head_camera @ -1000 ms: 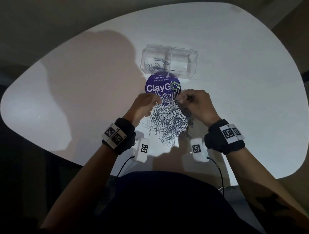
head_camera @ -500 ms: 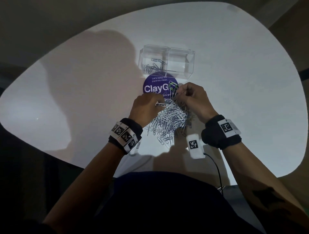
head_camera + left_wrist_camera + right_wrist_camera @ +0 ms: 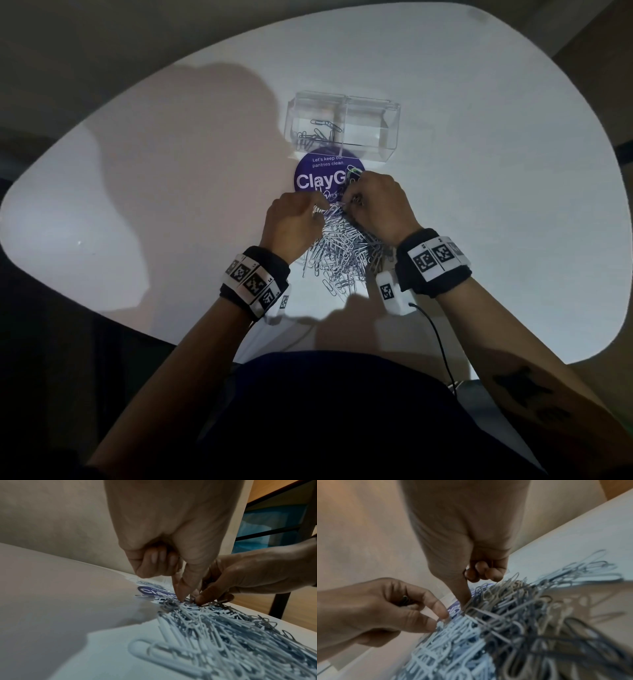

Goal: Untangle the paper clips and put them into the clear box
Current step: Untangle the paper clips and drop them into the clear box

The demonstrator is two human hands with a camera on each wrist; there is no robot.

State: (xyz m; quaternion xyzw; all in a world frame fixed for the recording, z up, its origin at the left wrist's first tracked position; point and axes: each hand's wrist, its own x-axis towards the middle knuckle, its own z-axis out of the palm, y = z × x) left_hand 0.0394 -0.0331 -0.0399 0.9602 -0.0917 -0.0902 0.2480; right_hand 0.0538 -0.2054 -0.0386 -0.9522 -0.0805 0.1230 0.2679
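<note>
A tangled pile of silver paper clips [image 3: 342,250] lies on the white table, its far end on a purple round sticker [image 3: 318,178]. My left hand [image 3: 318,210] pinches clips at the pile's far end, thumb against forefinger [image 3: 181,599]. My right hand [image 3: 349,202] pinches clips right beside it, thumb tip down on the tangle [image 3: 465,604], other fingers curled. The two hands almost touch. The clear box [image 3: 390,137] stands just beyond the sticker, with several loose clips [image 3: 317,132] in its left compartment. Its right compartment looks bare.
The table edge [image 3: 205,342] runs close to my body. A black cable [image 3: 442,346] trails from the right wrist camera across the near edge. Past the table's right side, a dark chair frame [image 3: 281,601] stands on a wooden floor.
Both hands have shifted forward to the pile's far end and drawn closer together. The left hand has rolled knuckles-up. The pile has been dragged slightly forward.
</note>
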